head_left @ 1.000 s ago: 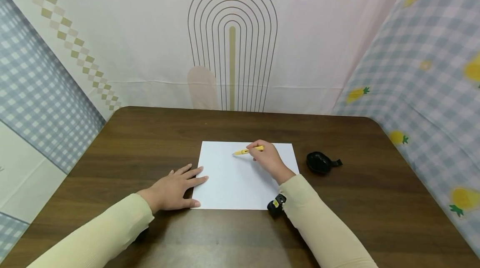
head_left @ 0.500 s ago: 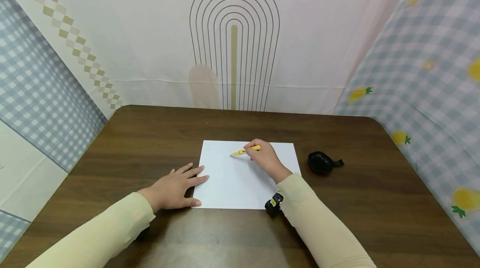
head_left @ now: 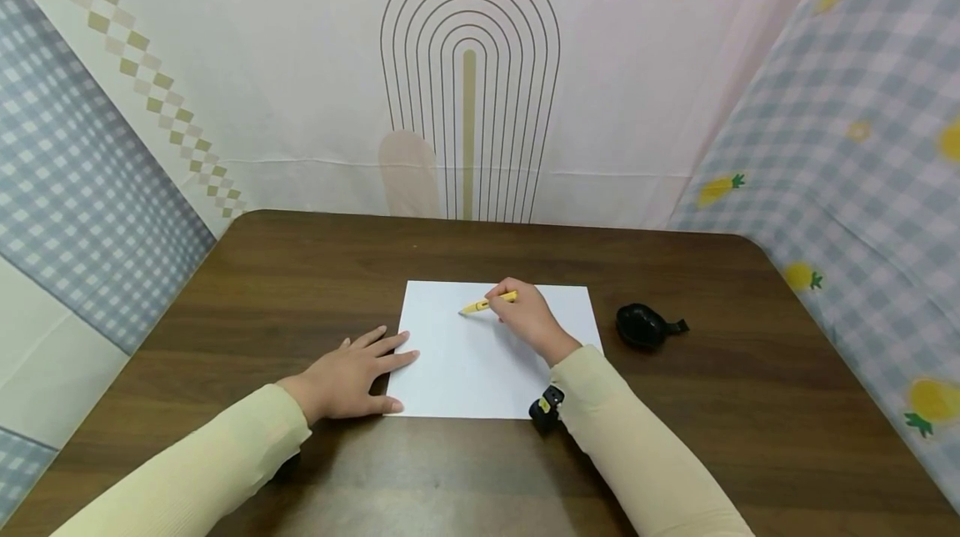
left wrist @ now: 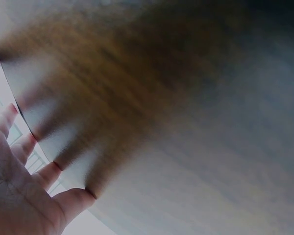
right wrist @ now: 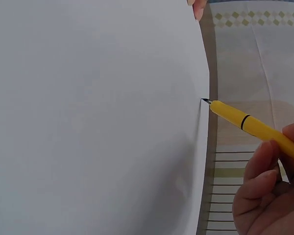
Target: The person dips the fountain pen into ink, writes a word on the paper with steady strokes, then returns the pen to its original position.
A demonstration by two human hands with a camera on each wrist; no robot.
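Observation:
A white sheet of paper (head_left: 457, 378) lies on the brown table, with no mark showing on it. My right hand (head_left: 525, 316) pinches a yellow pen (head_left: 480, 304) over the sheet's upper middle. In the right wrist view, the pen (right wrist: 247, 125) has a black ring and a dark pointed tip, which meets the paper (right wrist: 88, 107). Spread flat, my left hand (head_left: 352, 376) rests across the sheet's left edge, fingertips on the paper. The left wrist view shows that hand's palm (left wrist: 19, 196) from below, its fingertips against the tabletop.
Right of the paper sits a small glossy black object (head_left: 643, 326), rounded, with a short stub pointing right. A dark strapped device (head_left: 546, 408) is on the right wrist, near the sheet's lower right corner. Patterned cloth (head_left: 300, 87) hangs behind the table (head_left: 300, 253) and at both sides.
My right hand and the pen have shifted slightly left and down over the paper. The left hand and the sheet keep their places.

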